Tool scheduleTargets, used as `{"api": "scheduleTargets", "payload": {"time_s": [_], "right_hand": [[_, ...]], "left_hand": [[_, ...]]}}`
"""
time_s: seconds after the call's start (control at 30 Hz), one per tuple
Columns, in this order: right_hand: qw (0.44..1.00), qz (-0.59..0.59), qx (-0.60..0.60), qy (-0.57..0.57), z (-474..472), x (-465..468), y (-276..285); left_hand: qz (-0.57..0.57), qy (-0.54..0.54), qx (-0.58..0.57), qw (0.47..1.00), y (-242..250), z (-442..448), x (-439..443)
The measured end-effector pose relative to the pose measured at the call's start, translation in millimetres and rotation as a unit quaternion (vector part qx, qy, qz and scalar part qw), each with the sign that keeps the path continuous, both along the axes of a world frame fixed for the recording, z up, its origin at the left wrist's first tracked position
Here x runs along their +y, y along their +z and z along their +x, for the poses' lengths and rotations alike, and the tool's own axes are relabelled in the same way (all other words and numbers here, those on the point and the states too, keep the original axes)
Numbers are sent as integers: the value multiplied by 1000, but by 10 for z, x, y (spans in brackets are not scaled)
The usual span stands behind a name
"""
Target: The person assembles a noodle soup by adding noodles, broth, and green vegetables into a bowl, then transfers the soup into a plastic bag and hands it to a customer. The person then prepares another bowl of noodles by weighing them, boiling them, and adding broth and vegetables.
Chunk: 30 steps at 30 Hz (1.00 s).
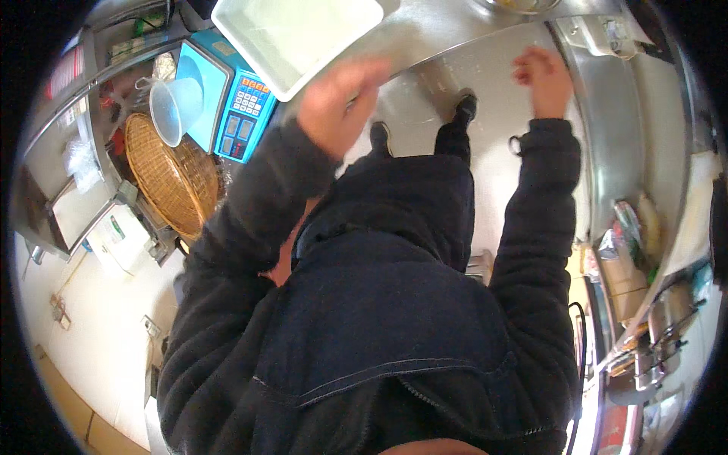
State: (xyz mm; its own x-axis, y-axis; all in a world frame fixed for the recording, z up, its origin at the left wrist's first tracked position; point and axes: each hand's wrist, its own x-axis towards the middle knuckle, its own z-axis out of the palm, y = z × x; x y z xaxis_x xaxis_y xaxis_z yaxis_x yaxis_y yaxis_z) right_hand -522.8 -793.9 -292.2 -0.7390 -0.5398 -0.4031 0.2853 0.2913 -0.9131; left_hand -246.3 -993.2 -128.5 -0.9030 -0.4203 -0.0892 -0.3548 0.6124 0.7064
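Observation:
My left hand [344, 105] is blurred and appears near the front corner of a white plastic tray [296, 85]. I see nothing held in it, and whether it touches the tray is unclear. Over on the right, my right hand [545, 85] is raised above the floor with its fingers loosely bent and slightly apart. No object shows in that hand. The tray stands on a stainless-steel counter [424, 31]. Left of the tray is a blue digital weighing scale [242, 111], with a translucent plastic tub [176, 111] on its platform.
A wicker basket [162, 176] leans below the scale. A metal bowl [520, 4] sits on the counter's far part, cut by the frame. Along the right runs a steel unit [614, 125] with bagged items [625, 233] on it. My shoes [465, 108] stand on the pale floor.

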Motion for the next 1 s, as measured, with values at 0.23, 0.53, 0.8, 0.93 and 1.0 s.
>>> {"api": "scheduleTargets", "payload": {"time_s": [0.23,0.53,0.8,0.93,1.0], "right_hand": [[923,-25,-73,378,3699,-985,-1497],[945,77,-3,318,4884,-1313,-1527],[979,151,-56,126,4442,1814,-1746],[960,273,-39,55,3702,2992,-1795],[947,322,13,17,3465,3430,-1755]], "left_hand": [[227,83,-258,936,-344,2063,585],[183,103,-235,949,-993,3246,182],[-96,75,-505,854,-3073,4275,-543],[-121,59,-473,871,-3129,4486,-766],[-96,41,-443,891,-2952,4387,-737]]}}
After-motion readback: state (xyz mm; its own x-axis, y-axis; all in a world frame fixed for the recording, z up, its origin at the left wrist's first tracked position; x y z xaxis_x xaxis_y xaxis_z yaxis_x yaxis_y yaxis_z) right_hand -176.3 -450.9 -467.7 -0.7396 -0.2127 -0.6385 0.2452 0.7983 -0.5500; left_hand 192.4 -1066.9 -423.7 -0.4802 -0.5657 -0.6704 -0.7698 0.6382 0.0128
